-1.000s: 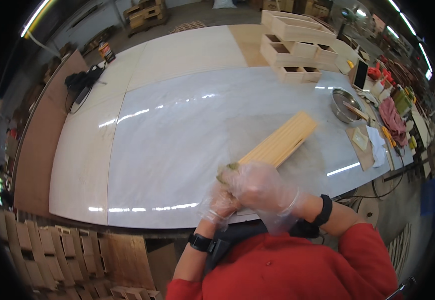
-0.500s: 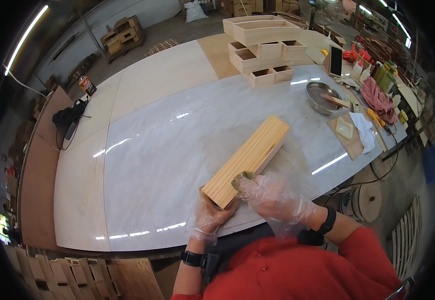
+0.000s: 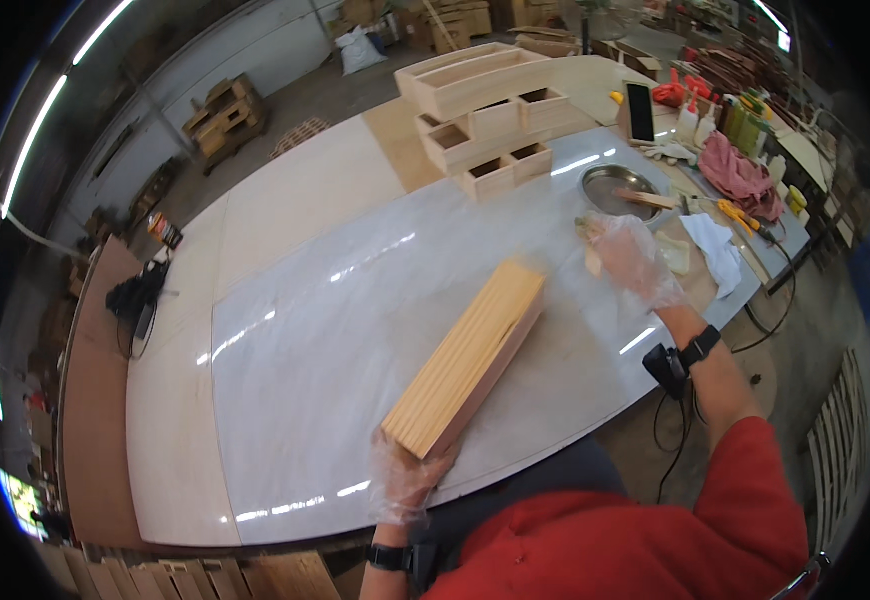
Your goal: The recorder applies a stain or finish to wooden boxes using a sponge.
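A long wooden block-like piece [image 3: 467, 362], pale with straight grain on its upper face, slants across the shiny table. My left hand [image 3: 410, 475], in a clear plastic glove, grips its near end from below and the side. My right hand [image 3: 630, 258], gloved likewise and somewhat blurred, is apart from the wood, just in front of a round metal bowl [image 3: 595, 184]. A small olive-green pad [image 3: 585, 230] shows at its fingertips, partly hidden. A flat wooden stick [image 3: 645, 198] rests across the bowl's rim.
Unfinished wooden compartment boxes [image 3: 495, 120] stand at the far side. To the right lie a white cloth [image 3: 712, 252], a pink rag [image 3: 740, 175], a yellow-handled tool [image 3: 735, 215] and several bottles. A dark bag with cables [image 3: 137, 298] sits at the left edge.
My right hand has left the wood with the pad and moved right and away toward the bowl. My left hand keeps its hold on the near end. The view has shifted slightly.
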A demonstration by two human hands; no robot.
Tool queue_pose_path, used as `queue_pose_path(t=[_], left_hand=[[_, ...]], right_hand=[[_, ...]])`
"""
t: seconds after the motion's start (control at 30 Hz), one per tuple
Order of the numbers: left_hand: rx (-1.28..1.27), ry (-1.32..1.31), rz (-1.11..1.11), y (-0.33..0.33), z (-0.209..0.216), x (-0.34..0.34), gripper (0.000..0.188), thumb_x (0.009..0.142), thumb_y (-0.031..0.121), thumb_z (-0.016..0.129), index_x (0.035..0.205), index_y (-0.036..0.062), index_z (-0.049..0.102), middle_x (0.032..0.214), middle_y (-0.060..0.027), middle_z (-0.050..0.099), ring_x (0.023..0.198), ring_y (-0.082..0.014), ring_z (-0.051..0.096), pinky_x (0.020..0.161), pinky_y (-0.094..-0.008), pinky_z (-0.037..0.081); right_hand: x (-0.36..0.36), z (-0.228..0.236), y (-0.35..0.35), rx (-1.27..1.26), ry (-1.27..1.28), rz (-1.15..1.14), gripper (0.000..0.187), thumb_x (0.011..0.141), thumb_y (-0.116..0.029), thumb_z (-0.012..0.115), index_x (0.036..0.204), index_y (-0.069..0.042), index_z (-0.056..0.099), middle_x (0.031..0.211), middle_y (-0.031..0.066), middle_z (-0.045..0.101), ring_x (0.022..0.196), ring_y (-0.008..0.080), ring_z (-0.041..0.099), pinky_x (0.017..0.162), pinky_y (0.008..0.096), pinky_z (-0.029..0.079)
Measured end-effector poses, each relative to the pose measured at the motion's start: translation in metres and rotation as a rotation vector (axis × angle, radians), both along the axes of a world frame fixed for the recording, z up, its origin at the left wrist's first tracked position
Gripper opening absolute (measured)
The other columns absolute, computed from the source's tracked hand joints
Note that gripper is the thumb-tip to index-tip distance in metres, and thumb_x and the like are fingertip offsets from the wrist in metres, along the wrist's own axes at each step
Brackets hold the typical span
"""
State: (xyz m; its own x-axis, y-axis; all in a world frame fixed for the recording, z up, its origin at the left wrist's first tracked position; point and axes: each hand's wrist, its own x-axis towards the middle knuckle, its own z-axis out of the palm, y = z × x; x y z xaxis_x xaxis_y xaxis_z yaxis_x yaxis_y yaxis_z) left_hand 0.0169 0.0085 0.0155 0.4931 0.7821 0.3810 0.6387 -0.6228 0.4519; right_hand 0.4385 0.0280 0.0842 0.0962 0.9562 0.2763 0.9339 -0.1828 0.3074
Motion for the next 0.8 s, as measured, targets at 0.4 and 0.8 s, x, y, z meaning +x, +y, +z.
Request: queue_pose_path(t=[0.4, 0.8], left_hand=[[-0.371, -0.732, 0.049, 0.008, 0.082, -0.058, 0.098, 0.061, 0.030, 0.090, 0.139, 0.0058, 0.037, 0.128, -0.0098, 0.051, 0.116, -0.0245, 0.053, 0.096, -0.0401, 0.046], [-0.106, -0.586, 0.029, 0.038, 0.121, -0.002, 0.095, 0.061, 0.029, 0.090, 0.135, 0.0055, 0.036, 0.123, -0.0090, 0.049, 0.108, -0.0220, 0.053, 0.090, -0.0362, 0.046]], right_hand=[[0.105, -0.022, 0.013, 0.217, 0.118, -0.008, 0.021, 0.082, -0.017, 0.059, 0.094, -0.005, 0.071, 0.085, 0.0157, 0.070, 0.084, 0.0300, 0.069, 0.076, 0.0399, 0.054], [0.105, -0.008, 0.027, -0.022, 0.364, -0.311, 0.021, 0.075, -0.016, 0.065, 0.090, -0.007, 0.075, 0.092, 0.0171, 0.071, 0.089, 0.0325, 0.069, 0.078, 0.0417, 0.055]])
